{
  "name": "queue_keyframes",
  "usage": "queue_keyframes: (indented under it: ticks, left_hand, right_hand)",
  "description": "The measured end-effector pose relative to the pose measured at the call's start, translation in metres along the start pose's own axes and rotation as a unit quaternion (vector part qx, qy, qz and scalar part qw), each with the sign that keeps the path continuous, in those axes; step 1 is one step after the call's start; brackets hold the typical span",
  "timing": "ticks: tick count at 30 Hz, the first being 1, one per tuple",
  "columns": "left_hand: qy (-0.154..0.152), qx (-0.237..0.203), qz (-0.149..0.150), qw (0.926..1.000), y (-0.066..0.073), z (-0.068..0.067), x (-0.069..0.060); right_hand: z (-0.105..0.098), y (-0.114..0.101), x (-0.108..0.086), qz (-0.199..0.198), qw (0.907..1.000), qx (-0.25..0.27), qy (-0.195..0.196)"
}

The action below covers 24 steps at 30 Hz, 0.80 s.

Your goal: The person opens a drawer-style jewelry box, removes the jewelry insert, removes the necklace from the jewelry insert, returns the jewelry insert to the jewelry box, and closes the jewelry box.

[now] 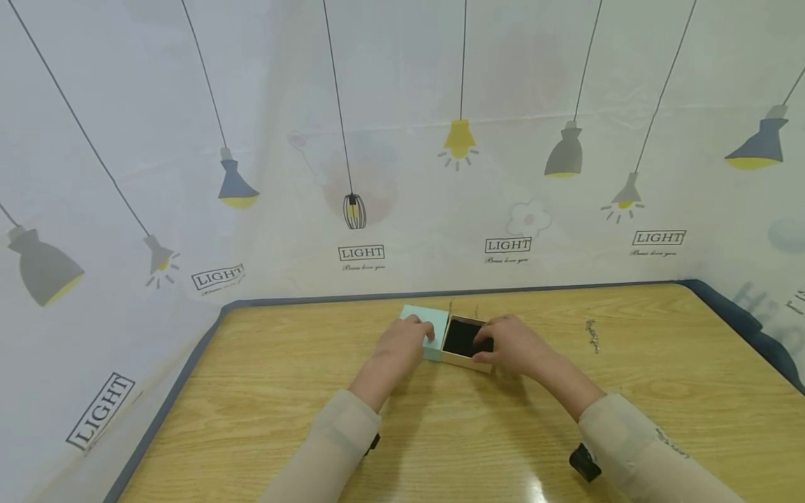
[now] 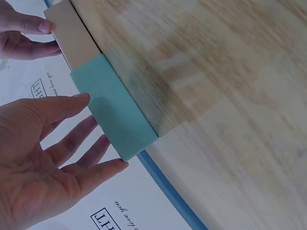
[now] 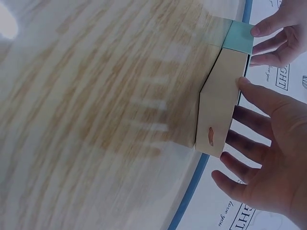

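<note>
A turquoise box lid (image 1: 434,318) and a cream box (image 2: 76,38) with a black insert (image 1: 461,337) lie side by side on the table, touching or nearly so. My left hand (image 1: 402,342) rests on the lid; in the left wrist view its thumb and little finger touch the edge. Over the right part of the cream box is my right hand (image 1: 516,344). Its thumb touches the rim in the right wrist view, and the other fingers spread loosely over the box. Their contact with the insert is partly hidden.
A small silver chain (image 1: 592,337) lies on the wooden table (image 1: 283,391), right of the box. Thin strands (image 1: 476,311) show just behind the box. A white sheet printed with lamps (image 1: 402,140) stands along the table's far edge.
</note>
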<state>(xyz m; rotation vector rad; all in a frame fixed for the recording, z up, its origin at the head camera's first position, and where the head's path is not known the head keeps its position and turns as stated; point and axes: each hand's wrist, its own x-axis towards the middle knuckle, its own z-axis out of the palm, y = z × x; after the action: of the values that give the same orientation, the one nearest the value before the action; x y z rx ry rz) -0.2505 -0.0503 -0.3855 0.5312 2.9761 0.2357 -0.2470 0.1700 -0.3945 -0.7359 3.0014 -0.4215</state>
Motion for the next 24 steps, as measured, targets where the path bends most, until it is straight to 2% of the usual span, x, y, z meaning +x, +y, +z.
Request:
queue_keyframes:
  ticks: [12, 19, 24]
  left_hand:
    - [0.003, 0.001, 0.002, 1.0, 0.0008, -0.0009, -0.0007]
    - [0.005, 0.003, 0.004, 1.0, 0.0002, -0.0001, -0.0001]
    - [0.003, 0.005, 0.003, 1.0, -0.0005, 0.001, 0.0004]
  right_hand:
    - [0.001, -0.0007, -0.0031, 0.033, 0.9984, 0.01, 0.044]
    - [0.0036, 0.002, -0.0006, 0.05, 0.9986, 0.016, -0.004]
    - [0.0045, 0.003, -0.0006, 0.044, 0.9988, 0.02, -0.006]
